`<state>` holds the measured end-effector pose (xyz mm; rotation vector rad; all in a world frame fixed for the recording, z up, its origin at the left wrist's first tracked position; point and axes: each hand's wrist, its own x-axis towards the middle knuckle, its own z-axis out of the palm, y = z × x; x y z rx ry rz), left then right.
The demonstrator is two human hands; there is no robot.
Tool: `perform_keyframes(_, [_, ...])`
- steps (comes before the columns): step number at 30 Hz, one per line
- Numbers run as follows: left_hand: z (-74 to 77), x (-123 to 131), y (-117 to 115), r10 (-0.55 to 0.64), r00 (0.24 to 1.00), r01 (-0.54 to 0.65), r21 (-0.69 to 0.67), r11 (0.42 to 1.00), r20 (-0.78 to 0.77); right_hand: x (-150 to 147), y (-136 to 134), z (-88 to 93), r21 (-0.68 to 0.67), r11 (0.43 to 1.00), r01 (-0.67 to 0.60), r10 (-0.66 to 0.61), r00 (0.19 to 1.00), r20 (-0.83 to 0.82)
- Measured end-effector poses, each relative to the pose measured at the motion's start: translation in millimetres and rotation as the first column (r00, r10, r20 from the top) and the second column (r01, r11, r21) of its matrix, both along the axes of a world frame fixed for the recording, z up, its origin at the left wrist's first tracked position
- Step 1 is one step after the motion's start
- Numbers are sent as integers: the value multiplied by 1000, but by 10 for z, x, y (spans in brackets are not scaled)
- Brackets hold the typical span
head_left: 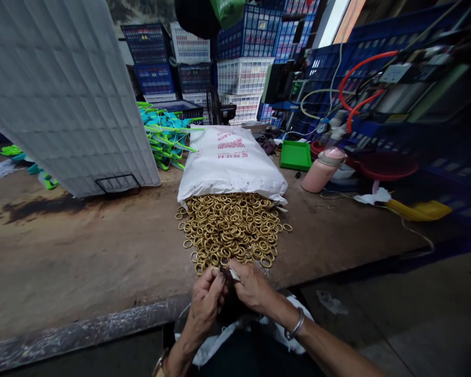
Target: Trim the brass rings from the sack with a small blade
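Observation:
My left hand (209, 296) and my right hand (255, 288) meet at the table's front edge, just before a heap of gold-coloured rings (231, 225). The fingers of my left hand are pinched together on something too small to make out. My right hand is closed around a small dark object with a flat white piece (234, 274) showing by the thumb; its kind is unclear. The rings spill from the mouth of a white sack (230, 165) with red print, which lies flat on the table.
A tall white ribbed panel (70, 94) stands at left, with green and teal plastic parts (167, 136) behind it. A green tray (295, 155) and a pink bottle (322, 170) sit at right, near a machine with red hoses (349, 78). Stacked crates (243, 73) fill the back.

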<state>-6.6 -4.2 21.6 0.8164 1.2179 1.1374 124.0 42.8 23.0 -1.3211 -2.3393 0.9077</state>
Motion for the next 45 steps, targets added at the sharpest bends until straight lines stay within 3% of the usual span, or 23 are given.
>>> perform_keyframes(4, [59, -9, -61, -22, 1000, 21, 30, 999, 13, 107, 93, -28, 95, 994, 53, -65, 989, 130])
perform_keyframes(8, [85, -26, -43, 11, 979, 8, -92, 996, 203, 405, 236, -49, 162, 950, 269, -287, 952, 103])
perform_keyframes(12, [77, -26, 6, 0, 950, 39, -117, 992, 312, 753, 287, -132, 188, 883, 431, -452, 887, 92])
perform_keyframes(15, [54, -6, 9, 6, 944, 33, -113, 993, 329, 880, 209, -212, 195, 888, 417, -442, 890, 114])
perform_keyframes(20, [47, 19, -5, 11, 912, 28, -88, 996, 411, 831, 53, -274, 261, 912, 317, -369, 911, 184])
perform_keyframes(25, [50, -18, 6, -6, 861, 94, -148, 985, 508, 778, 51, -296, 242, 908, 341, -398, 883, 250])
perform_keyframes(29, [-11, -28, 0, 29, 810, 126, -222, 967, 586, 787, 71, -289, 265, 898, 352, -410, 888, 209])
perform_keyframes(32, [-56, 7, -7, 77, 813, 107, -278, 955, 576, 787, 68, -286, 279, 892, 355, -405, 903, 145])
perform_keyframes(35, [-70, 49, -21, 46, 854, 97, -247, 964, 517, 729, 46, -270, 211, 904, 371, -388, 921, 45])
perform_keyframes(39, [-52, 53, -82, -28, 878, 107, -139, 985, 477, 523, -21, -155, -16, 929, 370, -367, 913, -181])
perform_keyframes(42, [-46, 23, -143, -16, 876, 104, -156, 982, 483, 352, -86, -50, -216, 937, 275, -335, 881, -333])
perform_keyframes(45, [-67, -2, -186, 17, 866, 87, -183, 979, 499, 238, -137, -22, -406, 894, 191, -362, 840, -403])
